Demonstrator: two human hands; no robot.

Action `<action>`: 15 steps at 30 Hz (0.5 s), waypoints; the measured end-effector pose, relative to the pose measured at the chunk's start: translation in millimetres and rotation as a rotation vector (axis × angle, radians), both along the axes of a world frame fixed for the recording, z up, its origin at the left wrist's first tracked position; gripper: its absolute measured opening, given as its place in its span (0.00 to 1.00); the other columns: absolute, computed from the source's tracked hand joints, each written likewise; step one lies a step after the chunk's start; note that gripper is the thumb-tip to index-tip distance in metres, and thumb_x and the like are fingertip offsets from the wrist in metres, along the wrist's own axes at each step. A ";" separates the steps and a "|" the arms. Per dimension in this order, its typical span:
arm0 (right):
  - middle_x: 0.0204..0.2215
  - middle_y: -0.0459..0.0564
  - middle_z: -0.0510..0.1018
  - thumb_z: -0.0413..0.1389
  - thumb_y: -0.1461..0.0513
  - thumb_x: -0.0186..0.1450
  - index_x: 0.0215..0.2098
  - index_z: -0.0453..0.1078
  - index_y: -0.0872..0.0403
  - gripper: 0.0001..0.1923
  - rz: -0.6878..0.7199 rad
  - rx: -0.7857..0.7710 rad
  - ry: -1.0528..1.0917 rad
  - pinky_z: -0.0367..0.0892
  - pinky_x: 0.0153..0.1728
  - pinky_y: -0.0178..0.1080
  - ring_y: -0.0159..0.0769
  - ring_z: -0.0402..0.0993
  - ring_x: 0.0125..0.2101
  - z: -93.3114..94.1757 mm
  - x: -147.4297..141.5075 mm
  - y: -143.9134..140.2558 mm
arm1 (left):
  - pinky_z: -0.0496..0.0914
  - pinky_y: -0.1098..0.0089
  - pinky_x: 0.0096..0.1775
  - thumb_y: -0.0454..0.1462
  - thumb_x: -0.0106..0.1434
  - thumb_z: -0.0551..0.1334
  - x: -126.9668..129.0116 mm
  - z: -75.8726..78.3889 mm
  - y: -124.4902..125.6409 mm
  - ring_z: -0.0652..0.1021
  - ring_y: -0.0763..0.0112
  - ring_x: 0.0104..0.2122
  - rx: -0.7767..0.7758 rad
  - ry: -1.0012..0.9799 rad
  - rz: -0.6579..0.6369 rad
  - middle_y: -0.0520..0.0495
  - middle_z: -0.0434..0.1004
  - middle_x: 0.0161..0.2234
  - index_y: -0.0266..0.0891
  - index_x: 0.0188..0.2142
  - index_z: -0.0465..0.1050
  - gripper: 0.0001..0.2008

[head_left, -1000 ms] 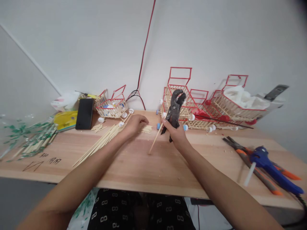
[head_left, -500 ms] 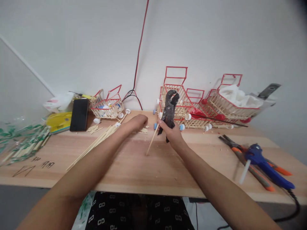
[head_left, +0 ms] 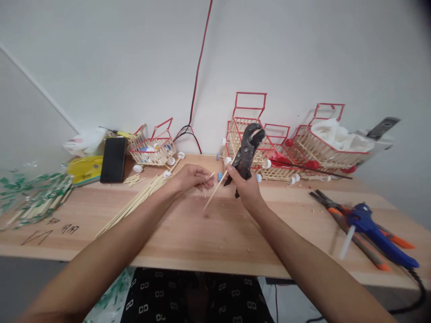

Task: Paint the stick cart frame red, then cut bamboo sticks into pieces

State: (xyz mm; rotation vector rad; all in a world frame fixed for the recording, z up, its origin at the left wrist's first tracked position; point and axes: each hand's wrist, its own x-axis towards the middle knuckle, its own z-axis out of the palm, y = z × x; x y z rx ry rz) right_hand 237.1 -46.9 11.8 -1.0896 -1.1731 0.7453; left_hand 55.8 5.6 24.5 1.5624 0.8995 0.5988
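Observation:
My right hand [head_left: 247, 188] is closed around a black pipe cutter [head_left: 247, 151], its curved jaw pointing up. The same hand pinches a thin wooden stick [head_left: 213, 194], which slants down to the left toward the tabletop. To the left, my left hand [head_left: 195, 178] pinches a short piece of stick [head_left: 212, 174] between thumb and fingers, just above the table. Long loose sticks [head_left: 134, 199] lie beside my left forearm. Cut short pieces [head_left: 133, 180] rest near the phone.
Small stick-built carts with red handles stand along the wall, one cart [head_left: 155, 150] left and several right, including one cart [head_left: 336, 148] holding white plastic. A black phone [head_left: 113, 160], bagged sticks [head_left: 50, 197], orange-handled pliers [head_left: 362, 240] and a blue glue gun [head_left: 377, 233] occupy the wooden table [head_left: 202, 251].
My left hand has lifted from the small pieces on the table and now shows a short stick piece in its fingers. The pipe cutter has tilted slightly to the right.

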 end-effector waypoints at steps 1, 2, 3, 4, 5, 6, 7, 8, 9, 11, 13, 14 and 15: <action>0.20 0.45 0.71 0.58 0.51 0.59 0.23 0.68 0.54 0.16 -0.018 0.009 -0.005 0.66 0.29 0.35 0.32 0.69 0.24 1.1 -0.1 -1.0 | 0.70 0.72 0.32 0.41 0.56 0.66 -2.3 -3.5 -9.2 0.78 0.71 0.29 -0.103 -0.077 0.002 0.43 0.80 0.31 0.33 0.35 0.71 0.13; 0.20 0.45 0.71 0.58 0.50 0.59 0.24 0.68 0.54 0.16 -0.039 0.012 -0.010 0.66 0.28 0.35 0.32 0.69 0.24 2.1 -0.1 -1.8 | 0.70 0.71 0.33 0.43 0.54 0.68 -4.5 -6.8 -17.9 0.79 0.70 0.30 -0.200 -0.146 0.002 0.43 0.80 0.31 0.34 0.33 0.70 0.15; 0.21 0.46 0.71 0.58 0.50 0.59 0.24 0.68 0.54 0.16 -0.063 0.014 -0.016 0.66 0.27 0.35 0.32 0.69 0.24 2.9 -0.1 -2.3 | 0.71 0.70 0.33 0.44 0.53 0.69 -6.7 -9.6 -25.6 0.80 0.68 0.31 -0.287 -0.190 -0.016 0.42 0.80 0.32 0.34 0.33 0.69 0.16; 0.21 0.46 0.72 0.58 0.50 0.59 0.24 0.67 0.54 0.17 -0.087 0.016 -0.023 0.66 0.26 0.35 0.32 0.69 0.23 3.5 0.0 -2.6 | 0.71 0.69 0.34 0.44 0.52 0.70 -8.6 -11.9 -32.1 0.80 0.67 0.32 -0.356 -0.218 -0.040 0.41 0.81 0.33 0.34 0.33 0.68 0.18; 0.21 0.46 0.72 0.58 0.49 0.59 0.25 0.67 0.54 0.17 -0.112 0.018 -0.029 0.66 0.25 0.35 0.32 0.69 0.23 3.9 0.1 -2.6 | 0.72 0.68 0.34 0.45 0.52 0.70 -10.3 -13.4 -37.0 0.81 0.66 0.32 -0.407 -0.232 -0.071 0.40 0.81 0.33 0.35 0.33 0.67 0.18; 0.20 0.46 0.72 0.58 0.49 0.59 0.25 0.67 0.54 0.17 -0.128 0.019 -0.036 0.66 0.25 0.34 0.32 0.69 0.23 4.1 0.2 -2.4 | 0.72 0.68 0.34 0.44 0.52 0.70 -11.8 -14.4 -40.3 0.81 0.65 0.33 -0.439 -0.236 -0.101 0.39 0.81 0.34 0.35 0.33 0.67 0.19; 0.20 0.46 0.72 0.57 0.49 0.59 0.25 0.67 0.54 0.17 -0.137 0.020 -0.043 0.65 0.24 0.34 0.32 0.69 0.23 4.1 0.3 -2.1 | 0.72 0.68 0.34 0.44 0.52 0.70 -13.1 -14.9 -42.2 0.81 0.64 0.33 -0.452 -0.236 -0.122 0.39 0.81 0.34 0.34 0.34 0.68 0.18; 0.20 0.46 0.72 0.57 0.49 0.59 0.25 0.67 0.54 0.17 -0.141 0.020 -0.049 0.65 0.24 0.34 0.32 0.69 0.23 4.1 0.3 -1.8 | 0.73 0.68 0.34 0.44 0.52 0.70 -14.3 -15.2 -43.0 0.81 0.64 0.32 -0.456 -0.231 -0.139 0.38 0.81 0.34 0.34 0.34 0.68 0.18; 0.20 0.46 0.72 0.57 0.49 0.59 0.25 0.66 0.54 0.17 -0.141 0.019 -0.053 0.65 0.24 0.34 0.32 0.69 0.23 4.0 0.3 -1.5 | 0.73 0.67 0.34 0.43 0.53 0.70 -15.3 -15.3 -43.0 0.82 0.64 0.32 -0.455 -0.225 -0.150 0.38 0.81 0.34 0.34 0.35 0.69 0.17; 0.20 0.46 0.72 0.57 0.49 0.59 0.24 0.66 0.54 0.17 -0.137 0.016 -0.059 0.65 0.23 0.34 0.32 0.69 0.23 4.2 -0.1 -1.5 | 0.73 0.68 0.34 0.42 0.54 0.70 -17.0 -15.4 -42.0 0.82 0.64 0.32 -0.453 -0.207 -0.162 0.38 0.81 0.34 0.33 0.35 0.70 0.16; 0.20 0.46 0.72 0.57 0.50 0.59 0.24 0.66 0.54 0.17 -0.131 0.017 -0.054 0.66 0.24 0.35 0.32 0.69 0.22 4.5 -0.8 -1.9 | 0.73 0.68 0.35 0.41 0.53 0.70 -18.4 -15.3 -41.2 0.82 0.65 0.32 -0.456 -0.205 -0.177 0.38 0.81 0.35 0.32 0.35 0.71 0.16; 0.20 0.46 0.72 0.57 0.50 0.59 0.24 0.66 0.54 0.17 -0.128 0.019 -0.050 0.66 0.25 0.35 0.32 0.69 0.23 4.6 -1.1 -2.2 | 0.73 0.68 0.36 0.40 0.53 0.71 -19.0 -15.3 -41.1 0.82 0.65 0.33 -0.459 -0.213 -0.185 0.39 0.81 0.35 0.32 0.36 0.72 0.16; 0.20 0.46 0.72 0.58 0.50 0.59 0.24 0.66 0.54 0.17 -0.129 0.021 -0.046 0.67 0.25 0.35 0.32 0.69 0.23 4.7 -1.4 -2.5 | 0.73 0.68 0.37 0.40 0.52 0.71 -19.5 -15.3 -41.3 0.81 0.66 0.33 -0.461 -0.223 -0.193 0.40 0.81 0.34 0.32 0.36 0.73 0.16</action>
